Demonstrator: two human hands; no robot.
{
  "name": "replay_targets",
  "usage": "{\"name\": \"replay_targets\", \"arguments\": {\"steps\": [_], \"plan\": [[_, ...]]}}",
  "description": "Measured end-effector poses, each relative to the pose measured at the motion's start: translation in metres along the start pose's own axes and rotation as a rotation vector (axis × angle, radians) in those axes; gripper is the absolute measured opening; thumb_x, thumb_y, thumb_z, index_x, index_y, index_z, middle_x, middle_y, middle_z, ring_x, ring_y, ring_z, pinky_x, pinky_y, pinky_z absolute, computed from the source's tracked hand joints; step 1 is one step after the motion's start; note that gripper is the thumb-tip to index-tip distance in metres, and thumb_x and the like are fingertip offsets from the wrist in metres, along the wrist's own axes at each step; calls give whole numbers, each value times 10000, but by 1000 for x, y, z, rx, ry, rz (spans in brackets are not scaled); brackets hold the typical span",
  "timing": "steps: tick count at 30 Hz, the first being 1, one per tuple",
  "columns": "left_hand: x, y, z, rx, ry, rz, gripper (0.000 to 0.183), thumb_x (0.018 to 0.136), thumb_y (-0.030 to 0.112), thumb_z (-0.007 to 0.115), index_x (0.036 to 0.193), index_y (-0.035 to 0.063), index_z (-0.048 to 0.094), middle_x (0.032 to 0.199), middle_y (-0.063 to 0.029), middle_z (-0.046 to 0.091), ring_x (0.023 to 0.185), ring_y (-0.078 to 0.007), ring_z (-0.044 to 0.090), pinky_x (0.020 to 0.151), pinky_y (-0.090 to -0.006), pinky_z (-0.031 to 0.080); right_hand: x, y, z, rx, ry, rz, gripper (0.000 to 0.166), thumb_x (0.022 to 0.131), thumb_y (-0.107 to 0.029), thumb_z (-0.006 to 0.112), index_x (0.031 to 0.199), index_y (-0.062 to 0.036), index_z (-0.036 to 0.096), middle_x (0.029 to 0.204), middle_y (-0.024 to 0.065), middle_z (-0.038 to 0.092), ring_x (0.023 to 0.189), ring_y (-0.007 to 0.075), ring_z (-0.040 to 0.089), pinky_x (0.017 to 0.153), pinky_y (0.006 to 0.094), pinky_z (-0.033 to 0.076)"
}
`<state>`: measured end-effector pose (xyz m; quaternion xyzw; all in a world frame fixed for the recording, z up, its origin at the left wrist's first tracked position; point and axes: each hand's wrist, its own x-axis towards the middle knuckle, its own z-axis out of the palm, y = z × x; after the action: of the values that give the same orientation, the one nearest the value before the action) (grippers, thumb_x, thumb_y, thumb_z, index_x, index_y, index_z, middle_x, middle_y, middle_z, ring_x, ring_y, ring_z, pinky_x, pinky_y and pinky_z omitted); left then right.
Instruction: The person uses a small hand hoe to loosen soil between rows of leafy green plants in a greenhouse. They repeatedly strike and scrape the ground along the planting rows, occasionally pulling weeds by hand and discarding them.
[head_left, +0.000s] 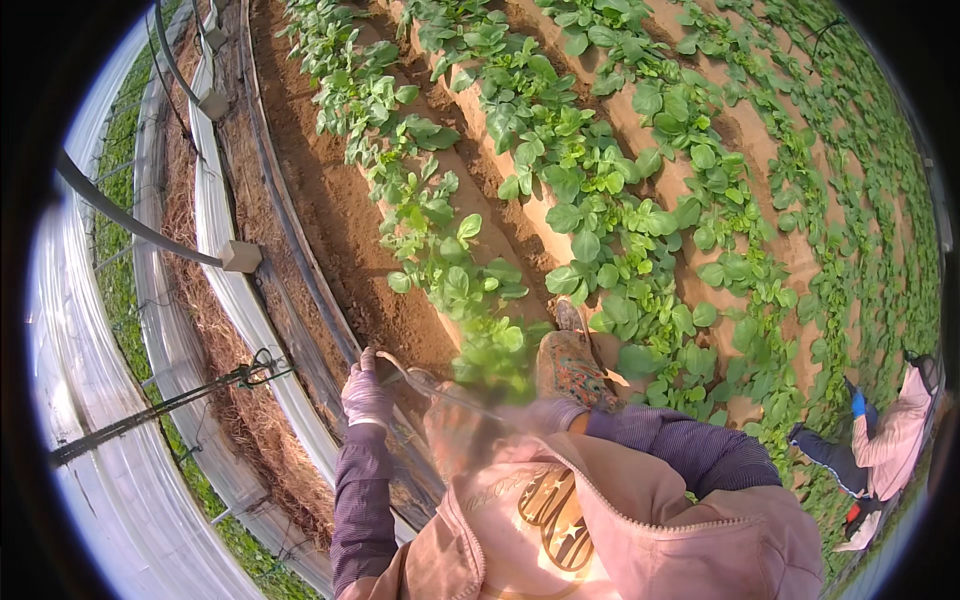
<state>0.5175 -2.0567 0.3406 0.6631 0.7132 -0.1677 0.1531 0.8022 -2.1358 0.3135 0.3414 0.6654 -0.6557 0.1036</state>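
Note:
My left hand (367, 395), in a light purple knitted glove, is raised beside the dark pipe along the bed's edge. Its fingers are closed on one end of a pale cord (403, 369), which runs slantwise across my front towards my right hand. My right hand (531, 415) is blurred in front of my pink jacket (592, 525); whether it grips the cord cannot be told. Leafy green plants (491, 334) grow just ahead of my hands. My patterned boot (571, 364) stands between two plant rows, and another boot (454, 427) is partly hidden behind the cord.
Rows of leafy plants (600, 195) run away from me on covered soil ridges. To the left are a dark pipe (300, 240), a block (241, 256) on a curved hoop (135, 221), a dark rope (172, 405) and plastic sheeting (90, 360). Another person (889, 442) bends at the right.

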Motion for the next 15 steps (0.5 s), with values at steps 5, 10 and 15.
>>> {"name": "replay_targets", "arguments": {"steps": [5,10,15], "plan": [[11,-4,7,-592,-160,-197,373,603,61,695,942,41,541,762,-79,595,700,-173,571,647,-270,456,-6,-7,1,258,-4,153,346,846,-308,339,1128,-122,413,928,198,572,843,360,564,681,429,453],[11,-2,6,-160,-136,-90,297,689,210,633,949,81,570,792,-114,612,729,-257,594,661,-328,464,-12,-15,1,90,-6,16,363,865,-330,295,1141,-126,413,921,171,579,854,344,562,688,433,447],[8,3,20,-192,14,-147,250,726,302,597,873,100,594,794,-130,607,744,-295,579,651,-347,455,-12,-20,2,-69,-11,38,331,865,-290,314,1131,-120,416,903,167,577,831,342,567,677,438,449]]}}
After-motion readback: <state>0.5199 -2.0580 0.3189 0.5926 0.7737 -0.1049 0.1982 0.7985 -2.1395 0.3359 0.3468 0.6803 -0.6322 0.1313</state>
